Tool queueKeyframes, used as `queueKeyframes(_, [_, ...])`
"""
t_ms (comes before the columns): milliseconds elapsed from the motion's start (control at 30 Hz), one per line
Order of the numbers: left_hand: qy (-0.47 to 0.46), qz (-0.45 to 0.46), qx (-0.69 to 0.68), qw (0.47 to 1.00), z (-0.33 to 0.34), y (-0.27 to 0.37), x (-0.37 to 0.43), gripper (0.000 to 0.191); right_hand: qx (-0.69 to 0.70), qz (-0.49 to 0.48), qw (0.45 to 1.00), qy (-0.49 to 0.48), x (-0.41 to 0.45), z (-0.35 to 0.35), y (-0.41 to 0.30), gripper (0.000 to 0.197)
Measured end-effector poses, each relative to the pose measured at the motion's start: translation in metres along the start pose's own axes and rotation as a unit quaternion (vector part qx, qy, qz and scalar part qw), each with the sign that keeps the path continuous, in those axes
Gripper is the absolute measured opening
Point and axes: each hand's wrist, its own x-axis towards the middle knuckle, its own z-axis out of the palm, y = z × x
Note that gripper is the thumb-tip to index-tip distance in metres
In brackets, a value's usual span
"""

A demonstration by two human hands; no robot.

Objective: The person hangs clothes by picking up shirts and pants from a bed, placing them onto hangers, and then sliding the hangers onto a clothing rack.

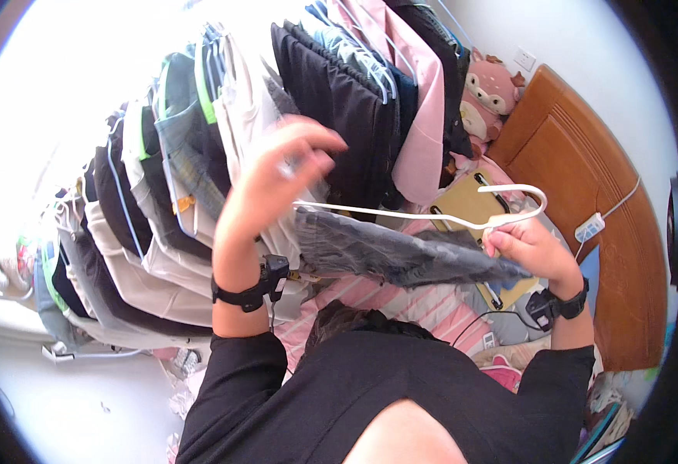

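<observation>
My right hand is closed on the neck of a white clothes hanger, just below its hook. A dark grey garment hangs along the hanger, spread sideways in front of my chest. Near the hanger's other end my left hand is raised and blurred, its fingers apart and bent; nothing can be made out in it. Behind that hand are black trousers and pale clothes on hangers.
A dense row of hung clothes fills the left and middle. At right stand a wooden headboard, a pink plush deer, a folding tray table and a power strip. Pink striped bedding lies below.
</observation>
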Motion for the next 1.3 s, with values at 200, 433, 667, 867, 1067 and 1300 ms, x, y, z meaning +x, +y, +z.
queueKeyframes(200, [0.251, -0.258, -0.046, 0.932, -0.071, -0.055, -0.007, 0.056, 0.236, 0.073, 0.969, -0.014, -0.002, 0.027, 0.0, 0.023])
queueKeyframes(433, [0.236, -0.298, -0.345, 0.858, -0.045, -0.123, 0.024, 0.073, 0.334, 0.051, 0.941, 0.009, 0.016, 0.041, -0.019, 0.02])
queueKeyframes(667, [0.361, -0.195, 0.105, 0.906, -0.035, -0.065, 0.019, 0.067, 0.306, 0.009, 0.95, 0.07, 0.044, 0.037, -0.029, 0.02])
queueKeyframes(867, [0.237, 0.02, -0.127, 0.963, 0.058, -0.043, 0.044, 0.058, 0.254, -0.029, 0.965, 0.051, 0.08, 0.039, -0.029, 0.019])
queueKeyframes(1067, [0.437, -0.321, -0.229, 0.809, 0.085, -0.161, 0.011, 0.065, 0.22, -0.068, 0.967, 0.104, 0.146, 0.025, -0.042, 0.018])
queueKeyframes(1300, [0.418, -0.285, 0.009, 0.863, 0.073, -0.194, -0.028, 0.063, 0.122, -0.108, 0.967, 0.196, 0.234, 0.014, -0.047, 0.021])
